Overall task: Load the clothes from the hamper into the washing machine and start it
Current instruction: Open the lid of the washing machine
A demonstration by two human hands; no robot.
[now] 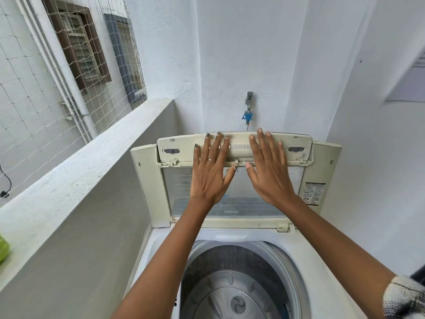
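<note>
Washing machine [326,261] stands lid [236,180] up, drum [232,286] bare — no clothes loaded, hamper unseen. Left hand [210,171] and right hand [268,171] press flat, fingers straight, against the folded lid's upper edge — loading and starting remain.

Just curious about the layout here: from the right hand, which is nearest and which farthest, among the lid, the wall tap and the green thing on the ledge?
1. Lid: right hand rests flat on it.
2. Wall tap: just above, on the wall behind.
3. Green thing: far left, on the ledge.
</note>
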